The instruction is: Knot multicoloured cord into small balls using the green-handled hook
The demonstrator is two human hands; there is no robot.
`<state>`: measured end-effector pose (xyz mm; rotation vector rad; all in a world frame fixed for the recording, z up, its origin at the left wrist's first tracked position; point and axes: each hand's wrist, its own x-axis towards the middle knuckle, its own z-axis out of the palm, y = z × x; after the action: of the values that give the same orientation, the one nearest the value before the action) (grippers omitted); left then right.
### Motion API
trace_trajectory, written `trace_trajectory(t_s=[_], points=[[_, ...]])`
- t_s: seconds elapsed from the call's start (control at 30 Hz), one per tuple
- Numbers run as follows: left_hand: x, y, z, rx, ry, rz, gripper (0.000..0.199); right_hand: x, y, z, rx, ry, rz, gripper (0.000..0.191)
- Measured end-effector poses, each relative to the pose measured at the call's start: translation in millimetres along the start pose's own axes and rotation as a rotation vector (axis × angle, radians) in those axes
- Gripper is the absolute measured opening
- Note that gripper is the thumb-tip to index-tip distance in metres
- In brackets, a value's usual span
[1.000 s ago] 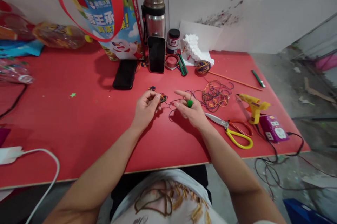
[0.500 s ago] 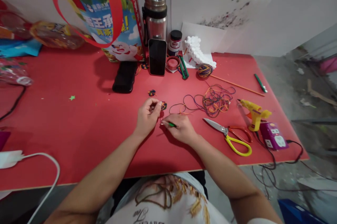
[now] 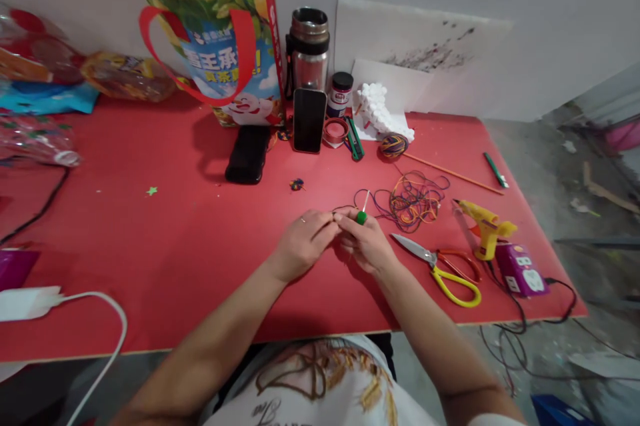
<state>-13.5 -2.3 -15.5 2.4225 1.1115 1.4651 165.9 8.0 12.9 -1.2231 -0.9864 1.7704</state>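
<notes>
While the fingertips meet over the red table point(image 3: 190, 293), the left hand point(image 3: 304, 246) is closed, its contents hidden; the right hand point(image 3: 367, 243) grips a green-handled tool point(image 3: 361, 217), near tangled yarn point(image 3: 413, 199). Such close fingerwork seems to call for a steady pinch.

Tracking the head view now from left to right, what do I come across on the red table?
White plug → green star → black device lying flat → upright phone → green cutter beside the red tin → yarn ball → yellow glue gun.
</notes>
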Motion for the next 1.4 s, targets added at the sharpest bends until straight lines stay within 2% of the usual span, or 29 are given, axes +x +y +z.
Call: trace_trajectory(t_s=[0.07, 0.13, 0.3, 0.37, 0.43, 0.5, 0.63, 0.8, 0.93, 1.07, 1.17, 1.3, 1.4], points=[[0.2, 3.7, 4.0, -0.005, -0.01, -0.001, 0.012, 4.0, -3.0, -2.6, 0.0, 0.015, 0.014, 0.049], [0.3, 0.4, 4.1, 0.002, 0.046, -0.08, 0.013, 13.4, -7.4, -8.0, -0.037, 0.042, 0.002, 0.047], [-2.1, -36.6, -10.0, 0.062, 0.337, -0.46, 0.014, 65.5, -23.6, -12.9, -0.249, 0.126, -0.15, 0.033], [-3.6, -52.9, -16.7, 0.079, 0.371, -0.571, 0.013, 90.3, -28.2, -8.6, -0.362, 0.142, -0.224, 0.024], [-4.1, -64.5, -23.0, 0.072, 0.335, -0.657, 0.014, 110.4, -30.0, -4.0, -0.492, 0.135, -0.259, 0.017], [-2.6, -71.2, -28.4, 0.064, 0.273, -0.703, 0.013, 122.5, -30.1, -2.9, -0.626, 0.16, -0.288, 0.019], [7.7, -81.1, -31.9, 0.086, 0.133, -0.724, 0.013, 123.4, -33.2, -15.1, -0.81, 0.247, -0.343, 0.031], [24.3, -96.6, -15.3, 0.142, -0.023, -0.759, 0.007, 108.4, -46.6, -27.8, -0.933, 0.287, -0.391, 0.036], [32.8, -100.0, -2.5, 0.132, -0.089, -0.778, 0.017, 113.9, -49.5, -6.8, -1.055, 0.254, -0.401, 0.033], [36.1, -95.3, -3.4, 0.077, -0.081, -0.823, 0.029, 131.6, -44.1, 26.7, -1.173, 0.189, -0.351, 0.029], [34.8, -90.1, -6.5, -0.027, -0.051, -0.873, 0.03, 138.9, -38.9, 38.8, -1.218, 0.138, -0.316, 0.03], [29.0, -86.7, -6.4, -0.257, 0.031, -0.988, 0.022, 139.3, -37.2, 30.8, -1.171, 0.017, -0.347, 0.031], [25.7, -84.7, -6.7, -0.463, 0.092, -1.097, 0.028, 135.4, -42.7, 17.2, -1.058, -0.045, -0.381, 0.046]])
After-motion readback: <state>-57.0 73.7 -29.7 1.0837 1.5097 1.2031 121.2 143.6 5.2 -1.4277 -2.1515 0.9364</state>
